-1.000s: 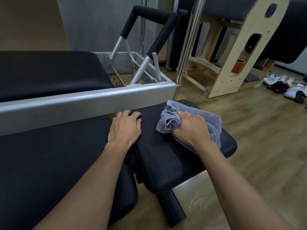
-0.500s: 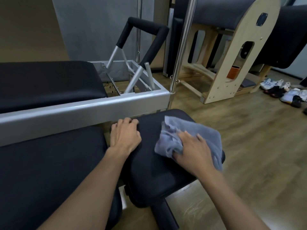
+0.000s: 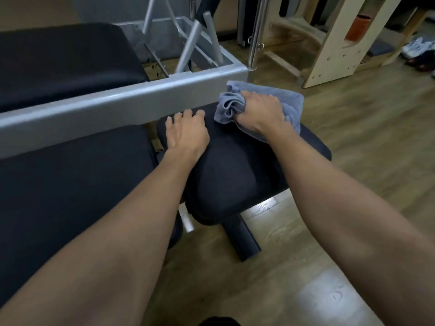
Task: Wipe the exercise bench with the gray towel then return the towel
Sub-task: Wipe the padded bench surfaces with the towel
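Note:
The exercise bench (image 3: 226,175) is a black padded seat on a dark post, standing on the wood floor beside a grey metal frame. A gray towel (image 3: 290,102) lies bunched at the bench's far end. My right hand (image 3: 259,111) presses down on the towel and grips its folds. My left hand (image 3: 186,132) rests flat on the bench's far left corner, fingers spread, holding nothing. Both forearms reach in from the bottom of the view.
A grey metal frame rail (image 3: 122,100) runs across just beyond the bench, with black pads (image 3: 61,62) on either side. A chrome pole (image 3: 257,31) rises behind the towel. A wooden apparatus (image 3: 339,43) and shoes (image 3: 419,52) stand at the back right.
My right hand has slid the towel from the bench's middle toward its far end. The left hand stays on the same corner. The camera has tilted down and moved closer.

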The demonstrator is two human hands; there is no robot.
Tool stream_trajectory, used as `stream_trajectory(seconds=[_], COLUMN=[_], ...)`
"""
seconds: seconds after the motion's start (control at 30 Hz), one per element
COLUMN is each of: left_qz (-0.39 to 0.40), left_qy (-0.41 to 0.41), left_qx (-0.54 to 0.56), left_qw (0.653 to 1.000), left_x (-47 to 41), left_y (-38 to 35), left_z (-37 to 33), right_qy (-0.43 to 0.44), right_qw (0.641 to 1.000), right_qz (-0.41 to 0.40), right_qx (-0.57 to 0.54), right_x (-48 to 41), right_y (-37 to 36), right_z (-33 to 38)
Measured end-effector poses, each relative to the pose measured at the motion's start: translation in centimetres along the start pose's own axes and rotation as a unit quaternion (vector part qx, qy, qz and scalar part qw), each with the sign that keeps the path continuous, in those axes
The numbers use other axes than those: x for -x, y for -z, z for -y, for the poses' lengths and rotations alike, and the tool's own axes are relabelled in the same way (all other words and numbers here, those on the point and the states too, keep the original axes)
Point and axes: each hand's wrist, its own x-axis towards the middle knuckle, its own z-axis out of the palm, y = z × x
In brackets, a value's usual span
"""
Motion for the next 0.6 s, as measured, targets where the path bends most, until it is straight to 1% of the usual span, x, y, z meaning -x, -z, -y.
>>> stream_trajectory(seconds=[0.1, 0.17, 0.27, 0.37, 0.47, 0.53, 0.6], left_qz=[-0.012, -0.016, -0.013, -0.01, -0.026, -0.029, -0.031], left_qy=[-0.005, -0.001, 0.012, 0.02, 0.012, 0.01, 0.008], left_qx=[-0.008, -0.013, -0.011, -0.014, -0.016, -0.014, -0.012], left_qw=[1.0, 1.0, 1.0, 1.0, 0.999, 0.999, 0.999], left_x=[0.0, -0.2, -0.3, -0.2, -0.1, 0.0, -0.1], left_y=[-0.3, -0.3, -0.4, -0.6, -1.1, -1.3, -1.5], left_z=[0.1, 0.0, -0.5, -0.8, -0.7, -0.5, -0.5], right_qy=[0.001, 0.002, -0.001, -0.024, -0.033, -0.025, -0.022], right_qw=[1.0, 1.0, 1.0, 0.999, 0.998, 0.998, 0.998], right_qz=[-0.014, -0.021, -0.029, -0.038, -0.043, -0.048, -0.052], right_qx=[-0.004, 0.008, 0.012, -0.001, -0.024, -0.03, -0.029], right_x=[-1.8, -0.9, 2.7, 7.8, 12.9, 13.2, 11.0], right_y=[-0.2, -0.4, 0.0, 0.9, 1.0, 0.8, 0.9], right_z=[0.4, 0.1, -1.2, -2.6, -3.5, -3.9, -3.9])
